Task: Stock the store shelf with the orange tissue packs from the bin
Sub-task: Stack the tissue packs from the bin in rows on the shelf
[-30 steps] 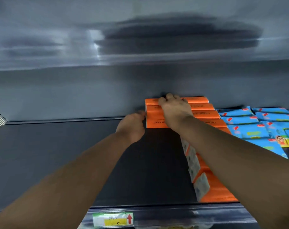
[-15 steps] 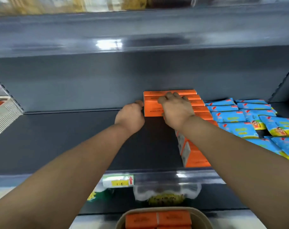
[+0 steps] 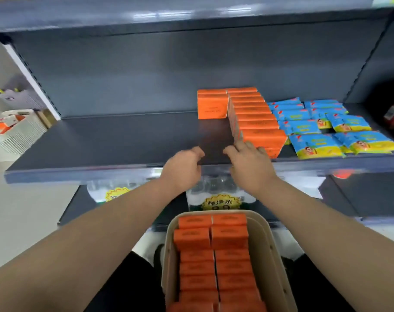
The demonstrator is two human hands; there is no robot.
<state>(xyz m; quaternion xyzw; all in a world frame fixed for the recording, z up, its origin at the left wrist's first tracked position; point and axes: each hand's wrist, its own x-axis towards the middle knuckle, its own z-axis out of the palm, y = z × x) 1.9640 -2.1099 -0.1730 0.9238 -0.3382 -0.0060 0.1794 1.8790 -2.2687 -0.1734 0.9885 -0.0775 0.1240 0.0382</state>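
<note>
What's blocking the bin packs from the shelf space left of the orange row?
Nothing visible. The packs lie uncovered in the bin, the shelf left of the orange row is bare, and the left hand and right hand at its front edge hold nothing.

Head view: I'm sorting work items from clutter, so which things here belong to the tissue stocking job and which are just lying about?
Belongs to the job: shelved orange packs; shelf; bin; binned orange packs; left hand; right hand, both holding nothing.

Just lying about: blue packs beside the orange row; bottles on the lower shelf; white basket at far left.
</note>
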